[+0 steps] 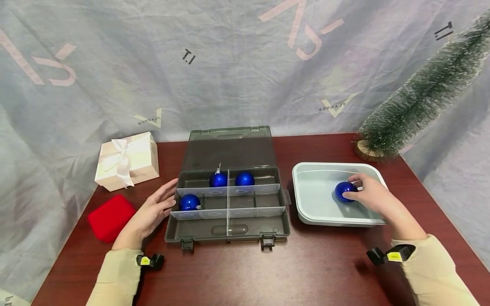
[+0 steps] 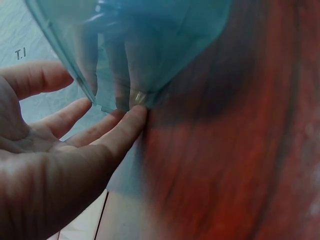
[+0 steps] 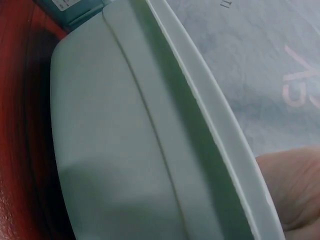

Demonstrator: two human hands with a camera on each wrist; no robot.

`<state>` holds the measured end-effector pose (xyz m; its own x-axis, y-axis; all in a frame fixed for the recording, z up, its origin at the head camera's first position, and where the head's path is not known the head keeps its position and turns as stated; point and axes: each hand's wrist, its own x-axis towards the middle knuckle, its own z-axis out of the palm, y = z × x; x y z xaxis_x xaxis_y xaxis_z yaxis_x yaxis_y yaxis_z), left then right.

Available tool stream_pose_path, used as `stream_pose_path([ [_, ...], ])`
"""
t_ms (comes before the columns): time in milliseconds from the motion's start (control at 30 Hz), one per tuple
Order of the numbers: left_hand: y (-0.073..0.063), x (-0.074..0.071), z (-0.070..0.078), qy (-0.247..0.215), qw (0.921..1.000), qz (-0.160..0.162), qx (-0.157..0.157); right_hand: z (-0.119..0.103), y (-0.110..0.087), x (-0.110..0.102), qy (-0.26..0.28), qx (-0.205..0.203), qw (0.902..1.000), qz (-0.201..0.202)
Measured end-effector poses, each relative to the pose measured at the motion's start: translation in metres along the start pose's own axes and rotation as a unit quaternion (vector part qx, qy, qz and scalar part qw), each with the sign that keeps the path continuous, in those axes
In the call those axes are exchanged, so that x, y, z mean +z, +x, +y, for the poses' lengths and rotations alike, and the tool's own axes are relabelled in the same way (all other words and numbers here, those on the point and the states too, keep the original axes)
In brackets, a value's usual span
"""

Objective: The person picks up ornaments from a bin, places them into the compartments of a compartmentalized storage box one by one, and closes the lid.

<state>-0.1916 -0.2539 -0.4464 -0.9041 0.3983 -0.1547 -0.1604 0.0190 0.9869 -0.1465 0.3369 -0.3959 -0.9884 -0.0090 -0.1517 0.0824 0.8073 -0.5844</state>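
In the head view my right hand (image 1: 369,193) pinches a shiny blue bauble (image 1: 343,192) between thumb and fingers, inside a pale grey-green tub (image 1: 306,217). The right wrist view shows mostly the tub's outer wall (image 3: 110,125), with part of the hand behind the rim. My left hand (image 1: 157,208) touches the left side of a dark see-through divided box (image 1: 199,233), fingers extended. Its lid (image 1: 229,153) lies back. Two blue baubles, one left (image 1: 218,179) and one right (image 1: 244,179), sit in the back row; another bauble (image 1: 189,202) lies in the middle row at left.
A white gift box (image 1: 141,163) with a ribbon bow stands at the back left. In front of it lies a red box-like object (image 1: 111,218). At the back right, a small frosted tree (image 1: 413,102) leans outward on its wooden base. Printed grey cloth (image 1: 229,85) hangs behind the table.
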Motion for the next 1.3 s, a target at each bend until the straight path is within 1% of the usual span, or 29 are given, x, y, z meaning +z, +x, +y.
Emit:
stream_pose_path([
  [133, 0.000, 0.000, 0.001, 0.005, 1.0000, 0.002, -0.003, -0.004, -0.001, -0.001, 0.010, 0.009, 0.9998, 0.015],
  [233, -0.001, -0.001, 0.001, 0.008, 0.9999, 0.005, -0.007, -0.012, -0.004, -0.002, 0.035, 0.006, 0.9988, 0.033],
  [300, -0.001, -0.001, 0.001, 0.009, 0.9999, 0.006, -0.009, -0.020, -0.005, -0.004, 0.048, 0.000, 0.9978, 0.045],
  [500, -0.001, -0.001, 0.001, 0.006, 0.9999, 0.005, -0.011, -0.052, -0.013, -0.008, 0.060, -0.019, 0.9942, 0.087],
  [633, 0.000, -0.001, 0.000, 0.004, 0.9999, 0.004, -0.011, -0.074, -0.016, -0.008, 0.070, -0.049, 0.9895, 0.117],
  [733, 0.001, -0.001, 0.000, 0.002, 1.0000, 0.002, -0.009, -0.090, -0.017, -0.006, 0.082, -0.083, 0.9831, 0.141],
  [800, 0.002, -0.002, 0.000, 0.001, 1.0000, 0.001, -0.007, -0.101, -0.017, -0.003, 0.098, -0.107, 0.9780, 0.149],
  [967, 0.002, -0.002, -0.001, 0.001, 1.0000, 0.004, -0.007, -0.128, -0.013, 0.009, 0.176, -0.175, 0.9574, 0.148],
  [1067, 0.002, -0.001, 0.000, 0.001, 0.9999, 0.006, -0.009, -0.143, -0.010, 0.019, 0.222, -0.203, 0.9439, 0.137],
  [1167, 0.001, -0.001, 0.000, 0.000, 0.9999, 0.007, -0.010, -0.158, -0.007, 0.029, 0.243, -0.219, 0.9371, 0.121],
  [1300, 0.001, 0.000, 0.001, -0.004, 0.9999, 0.006, -0.008, -0.179, -0.003, 0.041, 0.236, -0.240, 0.9365, 0.098],
])
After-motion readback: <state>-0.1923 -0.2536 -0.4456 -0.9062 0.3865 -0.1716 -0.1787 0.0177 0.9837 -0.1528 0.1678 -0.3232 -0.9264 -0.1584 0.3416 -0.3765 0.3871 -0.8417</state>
